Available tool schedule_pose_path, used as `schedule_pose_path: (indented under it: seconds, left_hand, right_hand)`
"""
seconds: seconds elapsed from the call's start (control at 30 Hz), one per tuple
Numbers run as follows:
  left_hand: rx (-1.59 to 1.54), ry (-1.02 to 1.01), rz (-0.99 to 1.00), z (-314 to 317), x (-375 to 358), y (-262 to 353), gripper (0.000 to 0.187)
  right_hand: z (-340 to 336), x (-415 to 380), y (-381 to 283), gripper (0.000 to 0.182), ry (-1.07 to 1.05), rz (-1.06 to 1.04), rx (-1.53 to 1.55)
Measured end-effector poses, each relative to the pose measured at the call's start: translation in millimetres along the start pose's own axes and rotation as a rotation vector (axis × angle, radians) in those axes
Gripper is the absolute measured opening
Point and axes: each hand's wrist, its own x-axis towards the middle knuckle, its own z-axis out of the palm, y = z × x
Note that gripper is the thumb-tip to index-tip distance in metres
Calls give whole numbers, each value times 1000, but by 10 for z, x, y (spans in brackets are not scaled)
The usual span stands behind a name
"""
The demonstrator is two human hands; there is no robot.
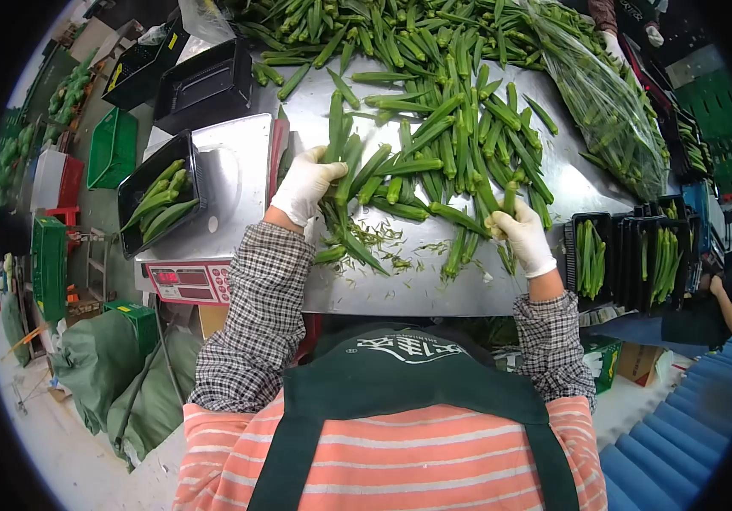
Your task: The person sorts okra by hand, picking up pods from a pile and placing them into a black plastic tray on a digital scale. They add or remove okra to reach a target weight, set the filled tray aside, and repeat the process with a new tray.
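A large heap of green okra [459, 128] spreads over the steel table [332, 285]. My left hand [304, 186], in a white glove, is closed around a few upright okra pods [344, 162] at the heap's left side. My right hand [523, 238], gloved too, pinches an okra pod [510, 198] near the table's front right. Left of my left hand, a black tray [200, 192] with several okra pods sits tilted on a weighing scale [242, 162]. The scale's red display [180, 277] is lit, but its digits are too blurred to read.
Okra scraps [391, 247] lie between my hands. Black trays of okra [638, 255] stand at the right. A clear plastic bag of okra [604, 102] lies at the back right, near another person's gloved hand [614, 44]. Empty black trays [204, 85] sit beyond the scale.
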Motion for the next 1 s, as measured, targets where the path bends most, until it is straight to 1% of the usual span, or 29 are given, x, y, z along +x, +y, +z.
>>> schedule_pose_path:
  seconds: [0.07,0.13,0.17,0.2,0.27,0.3,0.33,0.37,0.4,0.43,0.47,0.5,0.53,0.57,0.6,0.63,0.67,0.7,0.77,0.8,0.83,0.9,0.97,1.0]
  left_hand:
    - [-124,-78,-17,-48,-3,-79,34]
    - [-381,-127,-66,-112,9,-155,32]
    - [-510,-151,-89,-141,12,-181,32]
    - [-601,-110,-157,-116,-38,-139,30]
    - [-734,-54,-159,-120,-32,-120,29]
    - [-801,-26,-163,-101,-50,-98,29]
    - [-703,80,-154,-14,-94,-51,25]
    - [-538,151,-29,-29,-116,-62,26]
    - [-370,219,98,-37,-142,-33,27]
    - [-200,286,222,-36,-172,-3,28]
    - [-14,429,340,-14,-211,14,27]
    - [125,438,382,9,-265,79,27]
    - [265,444,423,28,-301,141,27]
    - [407,445,465,44,-310,169,27]
    - [497,382,441,93,-299,161,31]
    - [632,305,376,114,-226,102,39]
    - [760,303,285,199,-173,79,42]
    - [885,301,193,304,-114,56,45]
    - [1005,294,134,413,55,-98,51]
    - [1044,234,103,484,46,-38,53]
    - [1085,185,68,525,33,34,55]
    - [1117,138,37,484,198,-89,58]
    - [1106,143,40,431,232,-167,53]
    - [1083,149,21,421,228,-156,53]
  right_hand:
    - [-61,-56,-61,33,-22,36,93]
    - [-60,-111,-122,33,-53,54,199]
    - [-42,-133,-157,34,-93,47,308]
    - [-21,-151,-196,34,-134,38,416]
    - [-51,-120,-174,34,-230,22,586]
    - [-40,-111,-177,35,-246,25,556]
    - [-23,-104,-180,35,-261,29,525]
    - [-9,-100,-184,35,-278,32,494]
    - [-2,-107,-183,32,-256,42,463]
    - [-9,-97,-180,31,-246,15,437]
    - [-24,-99,-163,30,-237,-6,409]
    - [-32,-96,-145,29,-227,-26,381]
    - [-23,-63,-86,25,-137,-47,249]
    - [7,-28,-22,24,-85,-131,79]
    - [83,-9,6,24,-31,-213,-92]
    - [151,-1,17,24,22,-294,-264]
    - [200,-19,7,26,50,-404,-494]
    - [239,-22,-23,36,5,-259,-698]
    - [368,19,79,32,54,-536,-1105]
    - [423,29,82,31,22,-585,-1177]
    - [465,47,161,30,52,-642,-1227]
    - [480,61,175,32,13,-526,-1262]
    - [421,82,212,24,55,-670,-1098]
    - [383,82,232,25,81,-596,-997]
